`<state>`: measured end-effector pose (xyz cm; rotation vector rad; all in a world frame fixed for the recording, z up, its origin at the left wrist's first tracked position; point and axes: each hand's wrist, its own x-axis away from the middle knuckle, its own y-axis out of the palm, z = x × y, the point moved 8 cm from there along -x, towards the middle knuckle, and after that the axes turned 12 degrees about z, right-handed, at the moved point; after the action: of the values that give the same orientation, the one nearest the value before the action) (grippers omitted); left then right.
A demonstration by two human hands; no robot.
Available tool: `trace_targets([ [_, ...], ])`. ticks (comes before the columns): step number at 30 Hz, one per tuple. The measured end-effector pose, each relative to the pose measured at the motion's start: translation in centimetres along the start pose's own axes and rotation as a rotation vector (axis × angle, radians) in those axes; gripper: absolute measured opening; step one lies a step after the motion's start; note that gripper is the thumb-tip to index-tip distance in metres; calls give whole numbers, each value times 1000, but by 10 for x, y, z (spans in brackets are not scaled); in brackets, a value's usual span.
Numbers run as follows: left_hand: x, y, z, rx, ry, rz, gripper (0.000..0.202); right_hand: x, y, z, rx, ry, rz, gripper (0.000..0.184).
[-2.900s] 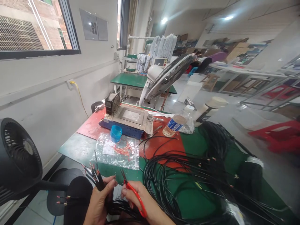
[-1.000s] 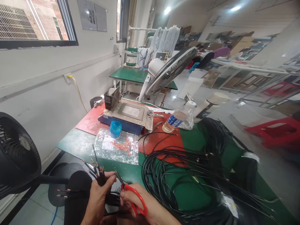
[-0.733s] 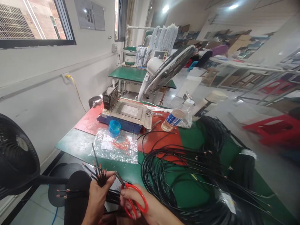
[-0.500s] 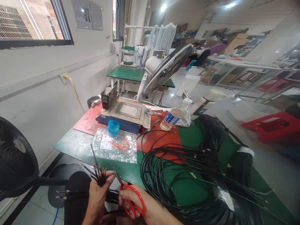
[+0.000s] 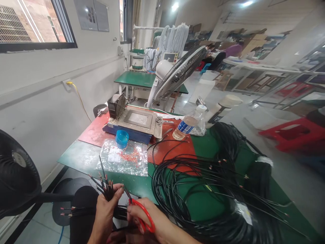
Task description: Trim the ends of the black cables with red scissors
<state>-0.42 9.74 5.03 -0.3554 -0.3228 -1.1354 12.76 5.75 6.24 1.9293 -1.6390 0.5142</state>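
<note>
In my left hand (image 5: pixel 105 206) is a bunch of black cables (image 5: pixel 108 191), their stripped ends with small coloured wires fanning upward. My right hand (image 5: pixel 147 217) grips a pair of red-handled scissors (image 5: pixel 147 215), fingers through the handles. The scissors' tips meet close to my left thumb and forefinger, beside the cable ends; whether a wire lies between the blades is too small to tell. More cable ends (image 5: pixel 67 210) stick out to the left across my lap. Beyond my hands, a clear plastic bag (image 5: pixel 104 164) lies flat with red and pale scraps (image 5: pixel 129 156) on it.
Coiled black cables (image 5: pixel 167 189) cover the right of the green table (image 5: pixel 138 184). A blue cup (image 5: pixel 122 139) stands before a blue-based heating unit (image 5: pixel 138 134) with a small fan. A bottle (image 5: pixel 183 128) stands right of it. A black fan (image 5: pixel 17 169) is at the left.
The view has shifted slightly. My hands stay close together, with the scissors' tips still beside my left thumb and the cable bunch still held.
</note>
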Motion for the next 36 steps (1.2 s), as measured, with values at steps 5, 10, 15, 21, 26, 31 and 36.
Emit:
trace_targets([
  [5,0,-2,3,13,23,51,40,-5,-9,-3,163,-114,69,33],
  [10,5,6,-3,76,-75,-70,37,0,7,-5,-56,-56,-89,39],
  [15,10,14,-3,81,-125,-173,34,-3,-7,-6,137,-192,25,36],
  [21,12,19,-2,69,-111,-199,35,-10,-40,-33,198,-474,348,24],
  [26,17,28,-1,-2,-64,-342,32,-18,-36,-42,143,-482,306,35],
  [31,22,32,-3,-4,-80,-442,28,-18,-27,-46,177,-495,224,27],
  [36,23,33,-4,6,-77,-411,28,-18,-28,-47,237,-487,243,19],
])
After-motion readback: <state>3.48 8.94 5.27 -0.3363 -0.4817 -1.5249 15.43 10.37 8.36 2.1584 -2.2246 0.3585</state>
